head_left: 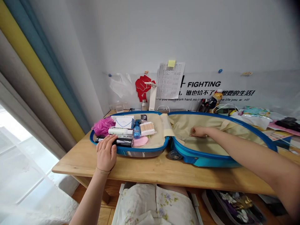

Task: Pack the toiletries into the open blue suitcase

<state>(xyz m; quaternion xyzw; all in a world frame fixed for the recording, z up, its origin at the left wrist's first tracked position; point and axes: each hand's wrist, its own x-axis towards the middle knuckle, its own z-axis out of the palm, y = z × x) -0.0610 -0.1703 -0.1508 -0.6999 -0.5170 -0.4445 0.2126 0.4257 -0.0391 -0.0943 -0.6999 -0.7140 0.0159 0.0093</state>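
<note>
An open blue suitcase (142,150) lies on a wooden table, its two halves side by side. My left hand (106,153) rests over the front rim of the left half, fingers stretched across a black cylindrical container (123,142). Around it are a purple bath puff (103,125), a white tube (120,131), a white box (124,122), a blue bottle (137,130), a pack of cotton swabs (147,128) and a pink oval item (140,141). Inside the right half, my right hand (198,131) is closed near the beige lining (211,145); what its fingertips pinch is unclear.
The wooden table (145,173) has a white lamp (152,97) behind the suitcase. Bottles, pens and papers crowd its back right. Below stands a bin (219,203) with crumpled items. Striped curtains (39,72) hang at left.
</note>
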